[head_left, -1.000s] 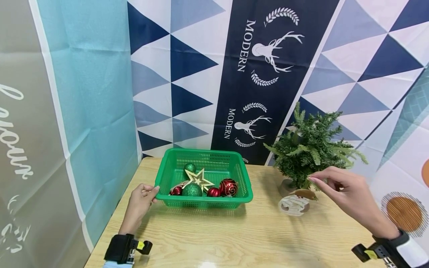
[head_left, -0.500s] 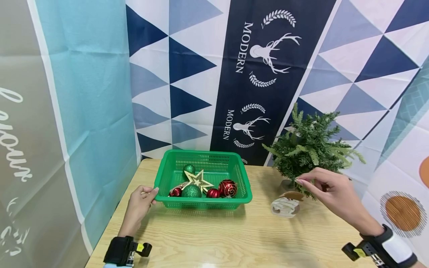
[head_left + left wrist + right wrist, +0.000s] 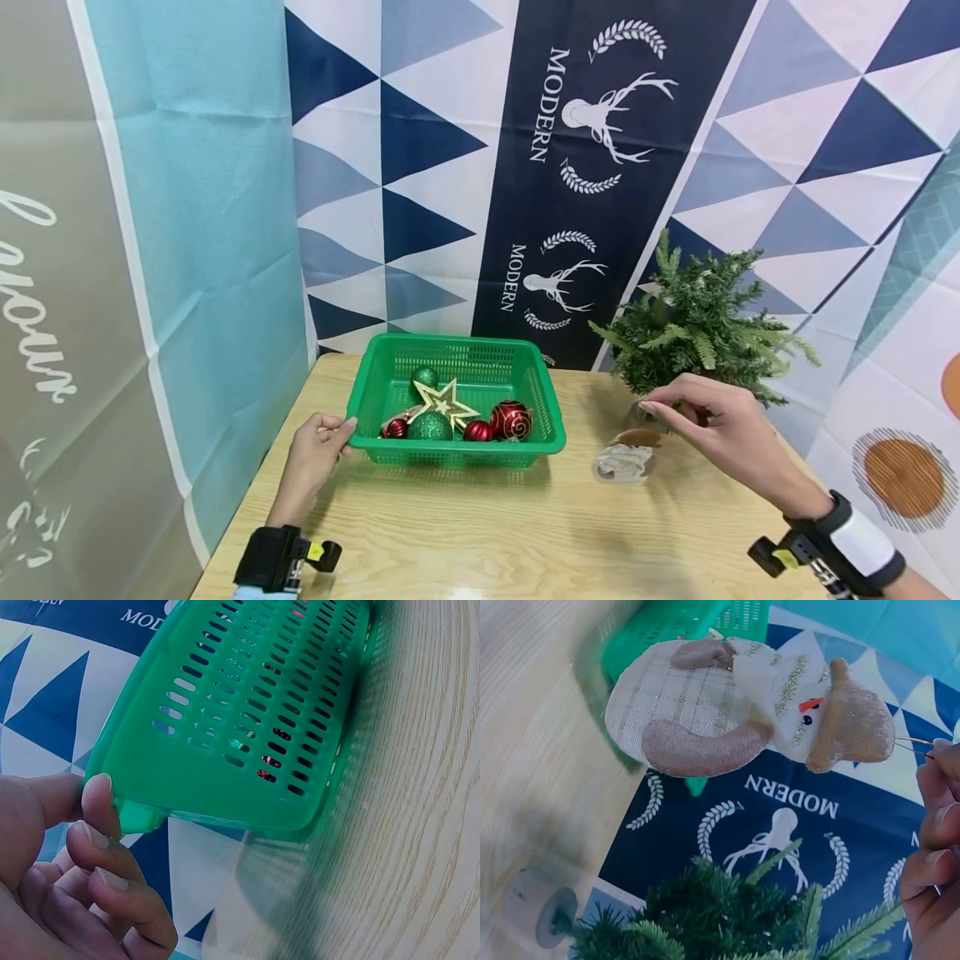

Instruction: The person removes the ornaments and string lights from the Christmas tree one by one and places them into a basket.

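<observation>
My left hand (image 3: 313, 454) pinches the left end of the green plastic basket (image 3: 465, 448) between thumb and fingers at its rim. Inside the basket lie a gold star (image 3: 444, 405), two green glitter balls and several red ornaments, among them a red ball with swirls (image 3: 511, 420). On the right, my right hand (image 3: 720, 423) pinches the thin gold loop of a plush snowman ornament (image 3: 697, 712). The snowman hangs below the fingertips, with a brown hat, an orange nose, brown arms and a checked white body. In the head view it is blurred.
A small artificial Christmas tree (image 3: 690, 333) stands at the back right, behind my right hand; its round base (image 3: 541, 907) shows in the right wrist view. Patterned cloth (image 3: 435, 167) hangs along the table's back and left. The wooden tabletop (image 3: 450, 525) extends in front of the basket.
My right hand has moved left, away from the tree's right side, carrying the snowman ornament toward the basket. My left hand has stayed at the basket's rim.
</observation>
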`<state>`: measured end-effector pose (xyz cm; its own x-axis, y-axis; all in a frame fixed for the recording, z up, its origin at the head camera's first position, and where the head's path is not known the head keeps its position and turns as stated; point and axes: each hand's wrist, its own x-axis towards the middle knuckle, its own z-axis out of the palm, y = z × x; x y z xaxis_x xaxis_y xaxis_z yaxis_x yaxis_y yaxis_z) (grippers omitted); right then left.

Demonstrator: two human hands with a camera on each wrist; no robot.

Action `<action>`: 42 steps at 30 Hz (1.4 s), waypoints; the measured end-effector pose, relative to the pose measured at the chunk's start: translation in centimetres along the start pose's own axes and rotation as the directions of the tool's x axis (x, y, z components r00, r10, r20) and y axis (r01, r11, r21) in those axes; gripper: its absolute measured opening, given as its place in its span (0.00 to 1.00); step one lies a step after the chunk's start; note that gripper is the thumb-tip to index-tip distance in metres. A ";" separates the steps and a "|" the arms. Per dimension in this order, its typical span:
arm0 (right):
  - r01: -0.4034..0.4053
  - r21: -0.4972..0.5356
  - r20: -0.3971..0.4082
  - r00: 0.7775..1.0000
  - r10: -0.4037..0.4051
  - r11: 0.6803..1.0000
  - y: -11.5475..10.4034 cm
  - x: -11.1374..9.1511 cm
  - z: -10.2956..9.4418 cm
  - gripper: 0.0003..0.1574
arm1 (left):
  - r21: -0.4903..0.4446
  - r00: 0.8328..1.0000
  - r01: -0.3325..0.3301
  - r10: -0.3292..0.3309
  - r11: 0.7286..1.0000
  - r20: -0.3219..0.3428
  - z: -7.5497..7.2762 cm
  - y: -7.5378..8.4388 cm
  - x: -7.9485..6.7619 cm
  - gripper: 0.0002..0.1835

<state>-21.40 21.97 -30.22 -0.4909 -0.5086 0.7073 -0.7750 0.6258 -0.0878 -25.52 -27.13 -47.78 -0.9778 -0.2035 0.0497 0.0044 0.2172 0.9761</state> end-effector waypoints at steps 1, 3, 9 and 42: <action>0.001 0.001 0.004 1.000 -0.001 1.000 0.2 -0.1 0.2 0.27 | -0.002 1.000 0.001 -0.001 1.000 -0.001 0.0 0.0 0.0 0.20; 0.005 0.012 0.008 1.000 -0.006 1.000 0.5 -0.1 0.6 0.27 | -0.003 1.000 0.002 -0.002 1.000 -0.003 0.1 -0.1 0.0 0.20; 0.021 0.044 0.026 0.999 -0.022 0.999 0.7 0.1 1.2 0.26 | -0.005 1.000 0.005 -0.005 1.000 -0.002 0.1 -0.2 0.1 0.20; -0.069 0.158 -0.026 0.997 0.074 0.985 -0.2 3.3 5.0 0.18 | -0.020 1.000 0.000 -0.001 1.000 -0.020 0.3 -0.1 0.0 0.20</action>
<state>-24.89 17.21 -31.34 -0.5366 -0.4457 0.7165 -0.7922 0.5585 -0.2458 -25.56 -26.83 -47.94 -0.9735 -0.2226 0.0530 0.0082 0.1979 0.9802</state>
